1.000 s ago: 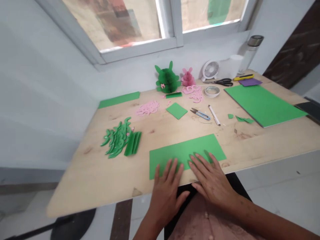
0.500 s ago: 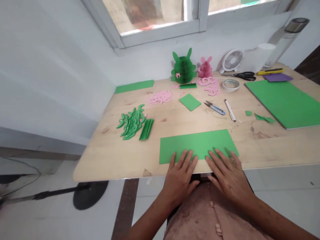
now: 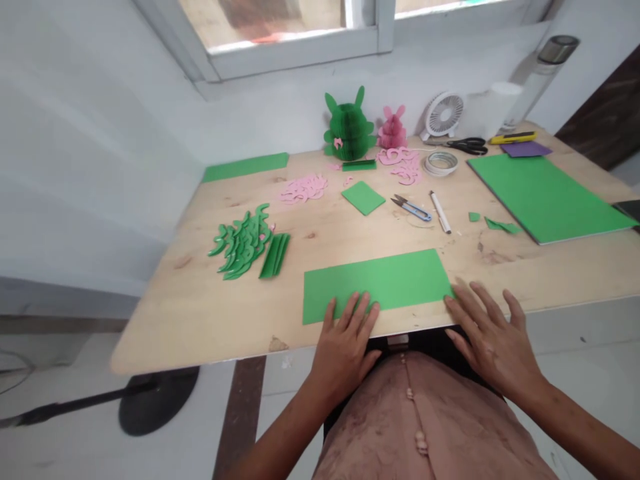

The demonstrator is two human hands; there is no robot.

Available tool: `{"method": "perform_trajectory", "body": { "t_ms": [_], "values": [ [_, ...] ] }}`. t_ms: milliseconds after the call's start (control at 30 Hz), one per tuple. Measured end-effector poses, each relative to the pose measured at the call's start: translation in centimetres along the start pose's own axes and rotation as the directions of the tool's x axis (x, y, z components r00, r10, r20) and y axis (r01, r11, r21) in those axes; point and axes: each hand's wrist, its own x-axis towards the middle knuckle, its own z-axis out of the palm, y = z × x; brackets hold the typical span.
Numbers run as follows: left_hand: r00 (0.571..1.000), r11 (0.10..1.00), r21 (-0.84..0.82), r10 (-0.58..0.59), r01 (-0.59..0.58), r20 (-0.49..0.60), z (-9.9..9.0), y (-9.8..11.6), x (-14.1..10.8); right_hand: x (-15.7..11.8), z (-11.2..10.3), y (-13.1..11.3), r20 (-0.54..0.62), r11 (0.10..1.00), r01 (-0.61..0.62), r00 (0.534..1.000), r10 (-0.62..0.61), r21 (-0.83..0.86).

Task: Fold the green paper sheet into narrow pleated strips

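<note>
A rectangular strip of green paper (image 3: 380, 277) lies flat near the table's front edge. My left hand (image 3: 347, 340) rests open on it, fingertips spread over its lower left part. Just off the strip's lower right corner is my right hand (image 3: 490, 333), open, its fingers spread by the table edge and holding nothing. Left of the strip are a folded green paper piece (image 3: 275, 255) and a pile of curved green paper cutouts (image 3: 243, 243). Behind the strip lies a small green paper square (image 3: 363, 198).
Thread snips (image 3: 413, 208), a white pen (image 3: 440, 212), a tape roll (image 3: 441, 163), and black scissors (image 3: 465, 145) lie farther back. A green sheet stack (image 3: 545, 200) is at right. Green (image 3: 349, 130) and pink (image 3: 393, 128) paper figures, a small fan (image 3: 444, 115) and a bottle (image 3: 540, 80) stand by the wall.
My right hand has slid right, off the green strip and past its right corner. My left hand stays on the strip. The whole view has shifted a little.
</note>
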Motion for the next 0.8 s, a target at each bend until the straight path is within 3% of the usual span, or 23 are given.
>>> {"method": "perform_trajectory", "body": {
  "t_ms": [167,300,500,600,800],
  "values": [
    [1.000,1.000,0.012,0.008,-0.008,-0.019,0.2,0.1,0.1,-0.3,-1.2,1.1,0.015,0.998,-0.055,0.998,0.055,-0.024],
    [1.000,1.000,0.013,0.011,-0.011,-0.020,0.2,0.1,0.1,0.7,-1.5,0.3,-0.027,1.000,-0.013,1.000,0.013,-0.002],
    [1.000,1.000,-0.029,-0.012,0.013,0.014,-0.2,0.2,0.1,2.6,0.8,-2.2,0.044,0.980,0.199,0.979,-0.199,0.006],
    [1.000,0.998,-0.054,-0.026,0.026,0.010,-0.7,1.4,0.8,2.6,1.7,-2.4,0.047,0.975,0.221,0.974,-0.222,0.014],
    [0.998,0.992,-0.109,0.054,-0.056,-0.022,-0.7,4.0,3.1,2.3,2.3,-1.8,0.012,0.971,0.239,0.971,-0.240,0.026]
  ]
}}
